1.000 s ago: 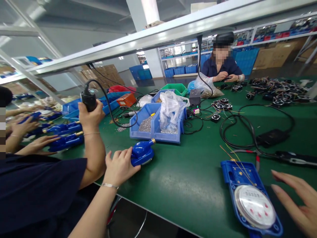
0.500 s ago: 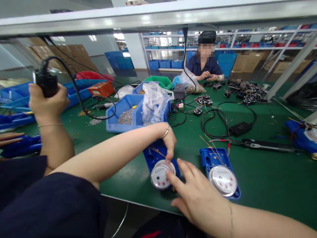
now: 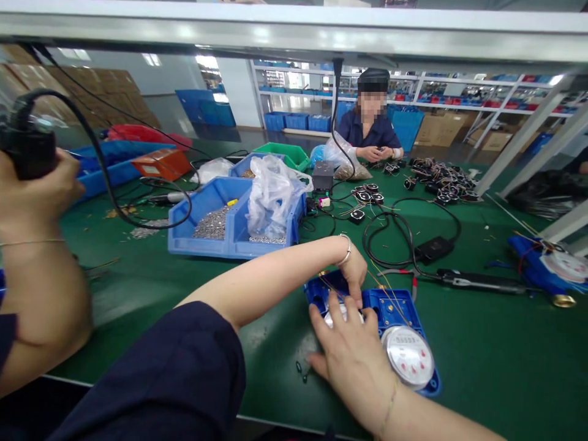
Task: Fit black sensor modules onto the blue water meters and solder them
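Observation:
Under my hands lies a blue water meter with a round clear dial and thin wires. My left hand is bent down at its upper right edge, fingers closed there and partly hidden. Across the dial my right hand spreads its fingers, covering most of it, thumb apart. A second blue water meter sits against it on the right, dial up, wires rising from its open box. Small dark parts lie left of my right thumb.
At far left another person's hand grips a black corded tool. Blue bins of small metal parts stand behind. A black screwdriver-like tool, red-handled pliers and another meter lie right. A co-worker sits opposite.
The meter under my hands has slid right, up against the second meter. My right hand now covers its dial. The other person's hand and tool appear farther left; the camera view has shifted.

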A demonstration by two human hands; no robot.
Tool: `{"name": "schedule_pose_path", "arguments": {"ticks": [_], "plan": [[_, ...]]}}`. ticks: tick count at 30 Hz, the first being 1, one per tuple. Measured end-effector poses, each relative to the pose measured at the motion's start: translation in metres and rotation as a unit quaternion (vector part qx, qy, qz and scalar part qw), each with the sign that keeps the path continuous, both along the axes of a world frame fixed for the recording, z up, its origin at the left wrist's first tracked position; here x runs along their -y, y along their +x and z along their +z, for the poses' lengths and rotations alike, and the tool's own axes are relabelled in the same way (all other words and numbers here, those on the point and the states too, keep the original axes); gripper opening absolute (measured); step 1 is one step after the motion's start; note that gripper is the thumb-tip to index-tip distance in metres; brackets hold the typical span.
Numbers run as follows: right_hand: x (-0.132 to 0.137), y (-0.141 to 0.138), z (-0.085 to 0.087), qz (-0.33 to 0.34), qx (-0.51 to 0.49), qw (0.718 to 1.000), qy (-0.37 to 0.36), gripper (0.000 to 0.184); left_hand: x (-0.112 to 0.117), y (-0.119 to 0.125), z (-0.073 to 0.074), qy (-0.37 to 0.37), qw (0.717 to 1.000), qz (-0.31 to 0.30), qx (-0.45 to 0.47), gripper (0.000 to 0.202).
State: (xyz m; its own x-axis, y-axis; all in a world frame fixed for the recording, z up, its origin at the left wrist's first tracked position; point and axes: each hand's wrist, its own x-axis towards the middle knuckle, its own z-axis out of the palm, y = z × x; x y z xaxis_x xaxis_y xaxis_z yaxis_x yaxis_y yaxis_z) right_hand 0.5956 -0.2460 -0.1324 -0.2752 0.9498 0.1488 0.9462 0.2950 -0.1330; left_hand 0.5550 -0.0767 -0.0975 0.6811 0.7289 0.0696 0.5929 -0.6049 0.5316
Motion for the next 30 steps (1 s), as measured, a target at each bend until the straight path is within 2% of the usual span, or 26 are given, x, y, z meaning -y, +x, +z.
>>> {"name": "schedule_pose_path", "arguments": {"ticks": [4,6,9,11,14,16,18,20,23,25,28,30], "plan": [[0.0,0.004,0.011,-0.057,0.021,0.997,-0.038,0.092,0.001,-0.014,0.008,-0.054,0.995,-0.078,0.029,0.024],[0.002,0.003,0.013,-0.058,0.023,0.997,-0.054,0.095,0.013,-0.034,0.002,-0.071,0.993,-0.077,0.059,0.022],[0.01,0.008,0.018,-0.027,0.015,0.997,-0.076,0.097,0.042,-0.073,-0.022,-0.101,0.987,0.004,0.126,0.031],[0.02,0.025,0.024,0.013,-0.006,0.997,-0.074,0.096,0.064,-0.098,-0.041,-0.137,0.975,0.063,0.164,0.036],[0.039,0.076,0.027,0.052,-0.064,0.996,-0.015,0.074,0.095,-0.124,-0.059,-0.197,0.95,0.131,0.203,0.038],[0.05,0.116,0.018,0.019,-0.106,0.994,0.016,0.064,0.111,-0.133,-0.063,-0.232,0.934,0.154,0.222,0.037],[0.06,0.148,0.001,-0.03,-0.146,0.988,-0.036,0.07,0.126,-0.131,-0.065,-0.258,0.922,0.158,0.241,0.038],[0.068,0.164,-0.019,-0.058,-0.199,0.974,-0.089,0.084,0.138,-0.119,-0.067,-0.269,0.914,0.148,0.266,0.046],[0.073,0.162,-0.04,-0.073,-0.271,0.954,-0.104,0.1,0.151,-0.09,-0.074,-0.25,0.913,0.127,0.296,0.078],[0.072,0.152,-0.046,-0.074,-0.304,0.946,-0.084,0.096,0.155,-0.071,-0.079,-0.22,0.92,0.132,0.297,0.091],[0.069,0.143,-0.049,-0.073,-0.337,0.937,-0.053,0.081,0.156,-0.054,-0.084,-0.191,0.928,0.142,0.287,0.077],[0.07,0.145,-0.05,-0.075,-0.352,0.932,-0.041,0.079,0.156,-0.048,-0.086,-0.194,0.931,0.125,0.283,0.069]]}}
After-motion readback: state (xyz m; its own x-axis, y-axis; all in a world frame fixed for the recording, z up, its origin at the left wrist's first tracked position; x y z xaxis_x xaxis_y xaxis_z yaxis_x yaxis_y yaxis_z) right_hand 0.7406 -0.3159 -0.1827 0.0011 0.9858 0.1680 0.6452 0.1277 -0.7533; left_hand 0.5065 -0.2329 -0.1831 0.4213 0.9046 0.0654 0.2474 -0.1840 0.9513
